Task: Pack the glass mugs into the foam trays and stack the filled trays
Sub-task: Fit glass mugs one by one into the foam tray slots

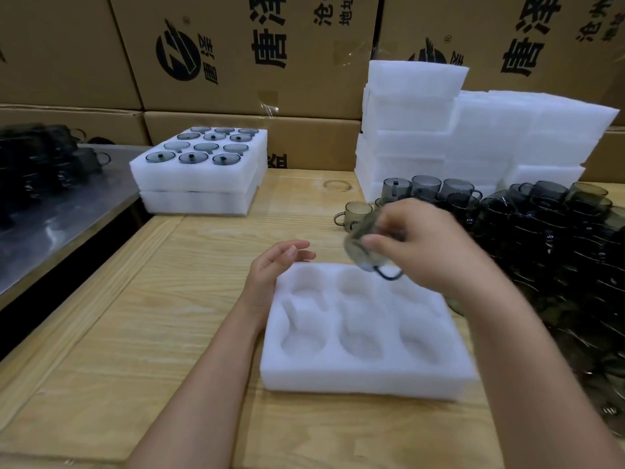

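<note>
My R hand has its fingers curled round a smoky glass mug. I'm holding it tilted w/ the handle hanging down, just above the far edge of the foam tray. It's blurry, so I can't tell if it touches the foam. My L hand is relaxed w/ the fingers loosely out and nothing in it, at the tray's far-left corner.

The tray sits in front of me on the wooden table, and every pocket I can see is bare. The loose mugs are piled on the table to my right, w/ a few upright ones at the far end. Behind them is a tall stack of blank foam. Far left on the table are two stacked trays, the top one full of mugs. Cardboard boxes wall the back. On the metal bench to the left are more dark mugs, blurred.
</note>
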Motion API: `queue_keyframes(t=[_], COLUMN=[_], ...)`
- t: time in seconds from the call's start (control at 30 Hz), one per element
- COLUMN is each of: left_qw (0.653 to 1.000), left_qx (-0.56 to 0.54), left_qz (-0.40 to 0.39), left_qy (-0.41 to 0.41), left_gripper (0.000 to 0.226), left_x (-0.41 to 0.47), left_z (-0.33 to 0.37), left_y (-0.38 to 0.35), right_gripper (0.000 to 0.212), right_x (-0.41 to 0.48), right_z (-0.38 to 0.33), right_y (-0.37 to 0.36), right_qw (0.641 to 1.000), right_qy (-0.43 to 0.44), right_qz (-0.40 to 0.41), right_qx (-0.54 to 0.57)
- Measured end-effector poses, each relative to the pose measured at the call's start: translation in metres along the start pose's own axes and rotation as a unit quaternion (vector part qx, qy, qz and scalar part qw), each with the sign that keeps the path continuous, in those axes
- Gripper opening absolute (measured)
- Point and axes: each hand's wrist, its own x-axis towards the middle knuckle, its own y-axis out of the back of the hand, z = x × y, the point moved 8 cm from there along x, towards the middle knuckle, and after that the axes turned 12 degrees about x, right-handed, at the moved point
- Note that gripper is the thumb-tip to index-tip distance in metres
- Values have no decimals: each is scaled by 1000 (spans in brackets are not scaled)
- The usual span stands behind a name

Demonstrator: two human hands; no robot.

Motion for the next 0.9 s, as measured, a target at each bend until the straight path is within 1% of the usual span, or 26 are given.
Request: queue_keyframes(t=[0.1,0.13,0.2,0.27,0.33,0.4,0.5,0.57,0.67,0.83,0.9], left_qw=[999,997,993,989,991,995,996,997,997,998,999], left_qx=[-20,-39,-78,-97,-88,-66,-56,-49,-37,-26,-23], left_qz=[-43,-61,-90,-109,-97,-72,-60,-60,-57,-57,-45], left_qy=[-21,-12,12,20,22,23,26,24,19,15,15], left_gripper=[51,57,59,56,48,38,43,44,32,15,21], left_x=[-2,-3,-3,-4,-3,-2,-1,-1,-1,1,2], left_z=[7,7,5,4,2,0,-2,-2,-2,-3,-3], left_y=[-8,-11,-16,-21,-20,-14,-11,-11,-10,-10,-9], right_gripper=[15,17,37,51,57,58,58,54,47,46,49], right_x=[21,24,28,30,31,32,32,30,26,27,28], right_z=[-6,-5,0,2,3,2,-2,-5,-9,-8,-8], right_y=[-46,-59,-78,-84,-85,-85,-87,-90,-94,-100,-105], right_qw=[996,994,991,991,993,995,994,992,989,985,981], right_qy=[-7,-13,-22,-20,-13,4,26,39,55,59,72], right_qz=[-68,-82,-99,-96,-92,-95,-108,-121,-130,-144,-147], right_qx=[62,73,82,89,74,42,1,-27,-52,-70,-100])
